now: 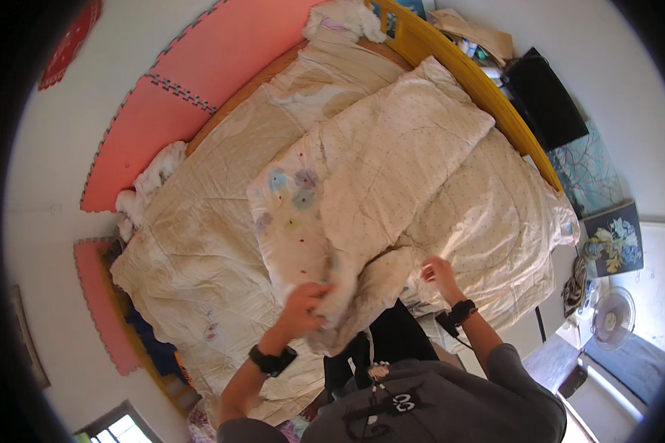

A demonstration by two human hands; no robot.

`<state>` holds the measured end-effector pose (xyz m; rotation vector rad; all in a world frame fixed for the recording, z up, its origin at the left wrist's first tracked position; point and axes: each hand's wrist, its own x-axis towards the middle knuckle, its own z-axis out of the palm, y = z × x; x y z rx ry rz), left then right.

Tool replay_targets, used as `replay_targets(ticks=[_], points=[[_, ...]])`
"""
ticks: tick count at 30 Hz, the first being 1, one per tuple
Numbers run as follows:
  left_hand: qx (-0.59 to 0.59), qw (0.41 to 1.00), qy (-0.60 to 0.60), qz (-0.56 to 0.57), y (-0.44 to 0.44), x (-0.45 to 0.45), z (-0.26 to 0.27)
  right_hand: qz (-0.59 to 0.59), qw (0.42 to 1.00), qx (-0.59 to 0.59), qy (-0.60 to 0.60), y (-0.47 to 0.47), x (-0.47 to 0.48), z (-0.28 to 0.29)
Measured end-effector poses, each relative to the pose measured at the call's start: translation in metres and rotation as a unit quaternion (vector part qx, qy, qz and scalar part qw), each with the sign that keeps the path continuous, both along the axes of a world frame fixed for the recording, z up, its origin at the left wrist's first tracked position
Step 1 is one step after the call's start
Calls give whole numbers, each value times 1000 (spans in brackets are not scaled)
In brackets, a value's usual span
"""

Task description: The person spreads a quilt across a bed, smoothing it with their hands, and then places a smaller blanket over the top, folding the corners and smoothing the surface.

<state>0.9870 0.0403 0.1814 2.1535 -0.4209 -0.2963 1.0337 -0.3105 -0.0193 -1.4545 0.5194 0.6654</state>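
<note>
A cream quilt with small dots and a blue-and-purple flower patch [388, 160] lies partly folded and rumpled over the bed. My left hand [305, 311] is at the quilt's near edge, below the flower patch; it is blurred, and its grip on the cloth is unclear. Over the dotted cloth on the right is my right hand [439, 274], fingers curled, with no cloth plainly between them. Beneath the quilt and to the left spreads a beige patterned sheet [199, 243], wrinkled. Both wrists bear black bands.
A yellow wooden bed rail [476, 94] runs along the far right side. Pink foam mats [144, 133] line the wall at left. White plush toys [346, 19] sit at the far corner and the left edge. A fan [613, 318] and a flower painting [613, 239] stand at right.
</note>
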Motion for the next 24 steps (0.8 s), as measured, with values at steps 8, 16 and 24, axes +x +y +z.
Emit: replay_targets(ticks=[8,16,24], points=[[184,925,178,-282,-107,-25,10,-174,964,192,-54,-28,62,-51],[135,944,164,-250,-82,-31,50,43,961,-233,-145,143,182,-36],[156,959,218,-88,-57,-60,60,-71,957,145,-239,32,162,-16]])
